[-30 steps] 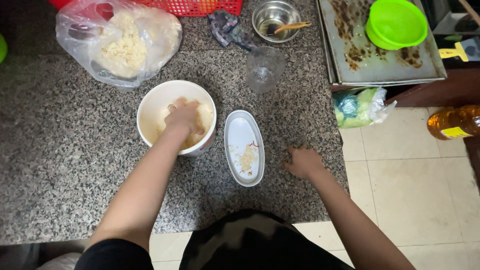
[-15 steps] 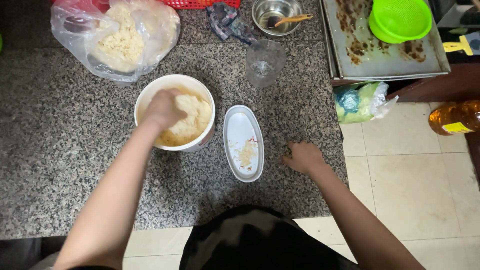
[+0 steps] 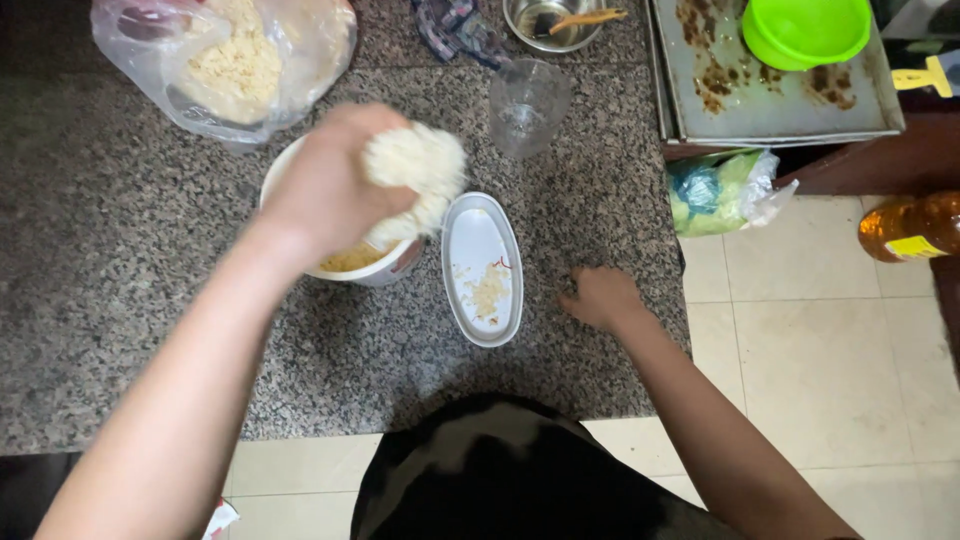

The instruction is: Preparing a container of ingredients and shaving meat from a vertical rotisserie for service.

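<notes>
**Handful of pale shredded food held over the white bowl**

Clump of pale, off-white shredded food (image 3: 415,165) sits in the left hand (image 3: 330,190), the fingers curled tight around it so that it bulges out past them. Hand and clump hang above the round white bowl (image 3: 340,262), over its right rim; more of the same yellowish food shows inside the bowl beneath the wrist.

Just beside the bowl on its right lies a long oval white dish (image 3: 482,268) with a few scraps of food and a small red fleck near its middle. The right hand (image 3: 600,297) rests on the speckled grey granite counter (image 3: 120,300) to the right of that dish, apart from it, fingers bent loosely with the tips down on the stone, holding nothing.

Behind the bowl, at the far left, is a clear plastic bag (image 3: 225,60) with more of the pale crumbly food inside. A clear drinking glass (image 3: 528,105) stands behind the oval dish. Further back are a small steel bowl (image 3: 555,20) with an orange-handled utensil in it and a crumpled dark cloth (image 3: 455,25).

Off the counter's right end, a stained metal tray (image 3: 770,95) carries a bright green plastic bowl (image 3: 805,30). Below it lies a crumpled green and blue plastic bag (image 3: 725,190), and a bottle of amber oil (image 3: 915,225) sits over the tiled floor (image 3: 830,380).
</notes>
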